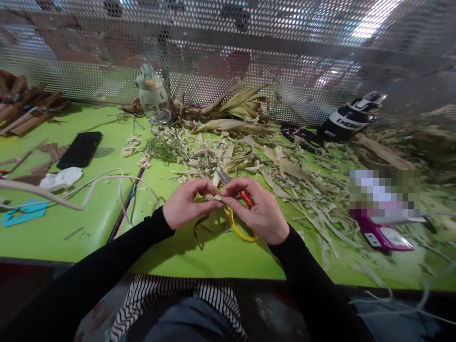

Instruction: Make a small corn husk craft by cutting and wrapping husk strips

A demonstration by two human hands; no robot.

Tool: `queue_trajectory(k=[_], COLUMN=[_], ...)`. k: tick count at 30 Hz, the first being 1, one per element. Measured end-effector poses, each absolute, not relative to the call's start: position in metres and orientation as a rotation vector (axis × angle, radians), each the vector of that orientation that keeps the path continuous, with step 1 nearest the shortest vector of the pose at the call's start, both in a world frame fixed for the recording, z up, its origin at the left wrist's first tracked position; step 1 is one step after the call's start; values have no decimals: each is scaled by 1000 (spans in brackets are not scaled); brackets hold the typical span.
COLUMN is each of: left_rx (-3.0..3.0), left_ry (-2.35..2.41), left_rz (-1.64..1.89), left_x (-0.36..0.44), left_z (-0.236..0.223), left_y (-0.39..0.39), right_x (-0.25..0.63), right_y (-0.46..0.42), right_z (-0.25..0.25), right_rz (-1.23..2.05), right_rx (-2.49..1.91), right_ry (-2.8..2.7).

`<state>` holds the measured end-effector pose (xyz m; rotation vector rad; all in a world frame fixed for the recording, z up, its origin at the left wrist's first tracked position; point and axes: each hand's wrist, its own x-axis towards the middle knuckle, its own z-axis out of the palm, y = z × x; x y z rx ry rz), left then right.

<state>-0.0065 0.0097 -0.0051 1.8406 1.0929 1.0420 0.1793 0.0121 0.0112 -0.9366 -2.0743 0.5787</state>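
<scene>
My left hand (187,204) and my right hand (265,211) meet over the table's front half, fingertips pinched on a small pale strip of dried husk (214,196). Scissors (224,176) with one red and one yellow handle loop lie at my right hand, their blades pointing up past the fingertips. Whether that hand also holds them or they rest beneath it, I cannot tell. A thin brown curled strip (197,232) hangs or lies just below my left fingers. Directly beyond both hands spreads a heap of husk scraps (203,154).
Larger dried husks (242,104), a clear bottle (153,97) and a black bottle (347,121) stand along the perforated metal screen (199,61). A phone (81,149) and white cable (85,198) lie left. At right is a magenta power strip (383,235). Bundled brown pieces (28,107) sit far left.
</scene>
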Motion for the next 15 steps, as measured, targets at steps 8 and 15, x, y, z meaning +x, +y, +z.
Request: queue_trajectory(k=[8,15], left_rx=[1947,1684], left_ry=[1109,906], left_rz=[1075,930], left_x=[-5,-4], left_z=[-2,-4], left_y=[4,6], right_x=[183,184], right_y=[15,19], right_z=[19,13], right_rz=[731,704], right_rx=[-1088,-1071], right_ry=[-2153,-2074])
